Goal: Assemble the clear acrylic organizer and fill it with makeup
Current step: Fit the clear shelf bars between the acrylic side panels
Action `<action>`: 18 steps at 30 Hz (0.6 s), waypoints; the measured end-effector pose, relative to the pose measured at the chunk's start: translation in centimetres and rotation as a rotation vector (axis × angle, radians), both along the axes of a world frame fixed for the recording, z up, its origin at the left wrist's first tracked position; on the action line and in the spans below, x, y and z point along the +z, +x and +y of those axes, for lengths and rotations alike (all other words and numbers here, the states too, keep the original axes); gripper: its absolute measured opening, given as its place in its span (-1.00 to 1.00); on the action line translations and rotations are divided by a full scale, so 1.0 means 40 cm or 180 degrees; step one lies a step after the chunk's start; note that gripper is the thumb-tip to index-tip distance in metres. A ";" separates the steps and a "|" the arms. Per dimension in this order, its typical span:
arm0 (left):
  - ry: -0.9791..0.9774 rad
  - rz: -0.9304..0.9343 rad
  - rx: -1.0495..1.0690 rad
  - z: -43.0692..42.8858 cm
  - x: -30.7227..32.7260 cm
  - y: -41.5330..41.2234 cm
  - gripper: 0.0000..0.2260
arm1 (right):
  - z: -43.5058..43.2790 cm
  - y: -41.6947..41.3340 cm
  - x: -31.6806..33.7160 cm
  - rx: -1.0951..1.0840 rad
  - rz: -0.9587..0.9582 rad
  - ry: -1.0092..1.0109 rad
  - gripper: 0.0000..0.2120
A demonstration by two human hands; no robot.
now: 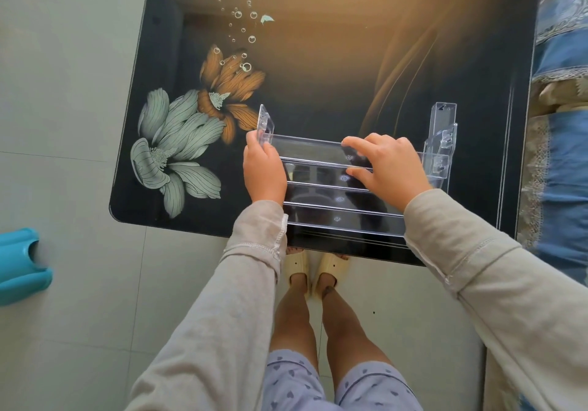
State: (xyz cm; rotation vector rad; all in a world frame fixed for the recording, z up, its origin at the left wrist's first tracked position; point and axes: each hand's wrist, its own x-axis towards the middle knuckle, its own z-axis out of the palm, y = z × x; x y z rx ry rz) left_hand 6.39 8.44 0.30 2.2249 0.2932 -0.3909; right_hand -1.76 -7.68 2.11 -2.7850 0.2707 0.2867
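Left hand (pixel 264 168) is wrapped round the left side panel (pixel 265 120), right hand (pixel 388 168) pinching the top shelf strip (pixel 311 143) of the clear acrylic stepped organizer (pixel 334 210), mid-frame at the near edge of the glossy black flower-print glass table (pixel 318 76). It looks light, stiff, slippery and probably crack-prone, so I'd hold the side panels. Pale tile floor (pixel 79 92), teal plastic stool (pixel 19 264) lower left.

One organizer (pixel 311 147), two hands (pixel 264 171) (pixel 389 168), two slippers (pixel 297 265) (pixel 331 264), one table (pixel 318 60).
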 end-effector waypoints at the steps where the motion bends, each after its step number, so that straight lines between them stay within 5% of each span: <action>1: 0.0023 -0.0010 0.0019 -0.004 0.000 -0.001 -0.73 | -0.001 -0.001 -0.001 -0.0013 0.0019 -0.0016 -0.61; 6: 0.0746 -0.0498 0.0137 -0.011 0.005 -0.040 -0.60 | 0.001 -0.024 0.009 -0.0049 0.0080 -0.0072 -0.47; 10: 0.1018 -0.1403 -0.0255 -0.016 0.013 -0.100 -0.51 | -0.005 -0.099 0.028 -0.0677 -0.0625 0.0210 -0.54; 14: 0.0941 -0.1832 -0.1448 -0.102 0.024 -0.162 -0.59 | -0.034 -0.191 0.033 -0.1928 -0.1123 0.0527 -0.64; 18: 0.0645 -0.2429 -0.2705 -0.216 0.034 -0.198 -0.75 | -0.064 -0.226 0.026 -0.2729 -0.0936 0.0900 -0.65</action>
